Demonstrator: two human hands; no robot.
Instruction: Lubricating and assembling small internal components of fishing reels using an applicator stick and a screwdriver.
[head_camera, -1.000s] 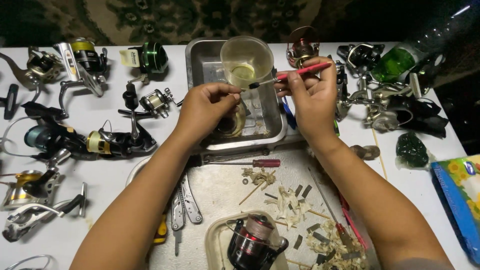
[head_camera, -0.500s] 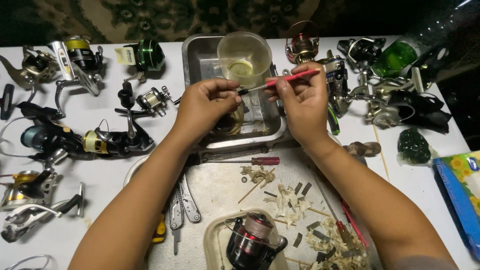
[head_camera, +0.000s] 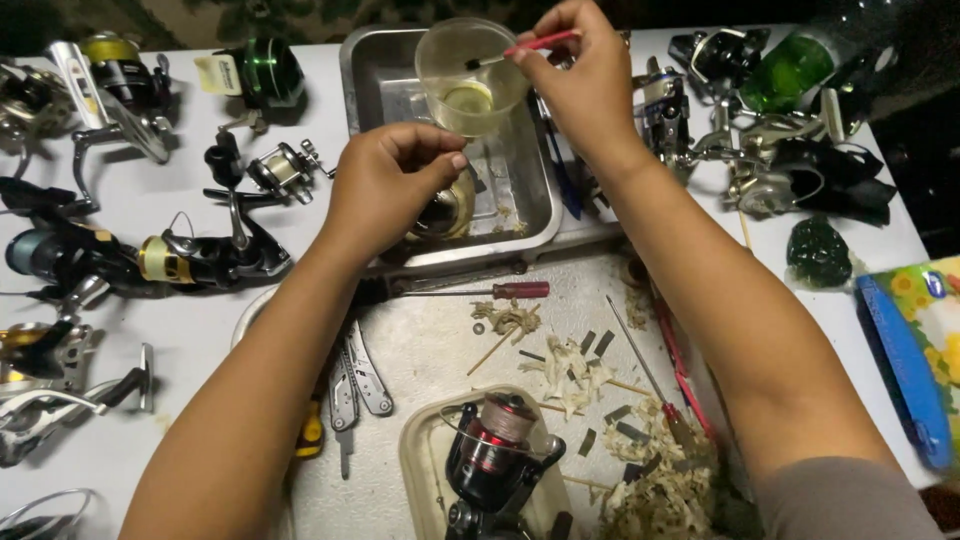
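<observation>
Up over the dented steel tray (head_camera: 520, 215), the right hand (head_camera: 580, 80) pinches a thin red-handled brush (head_camera: 520, 48), its tip dipped into a clear plastic cup (head_camera: 470, 75) of yellowish liquid. Fingers curled shut, the left hand (head_camera: 385, 185) grips a brassy round reel part (head_camera: 450, 210) above the tray, so drips would land inside; glossy fishing reels (head_camera: 180, 255) crowd the white bench (head_camera: 160, 190).

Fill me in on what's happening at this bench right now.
A person is working over a metal tray on a white table crowded with fishing reels. The right hand holds a thin red-handled brush with its tip dipped into a clear plastic cup of pale liquid. The left hand pinches a small metal reel part above the tray. A screwdriver, a multi-tool and wood-coloured scraps lie nearer the person.
</observation>
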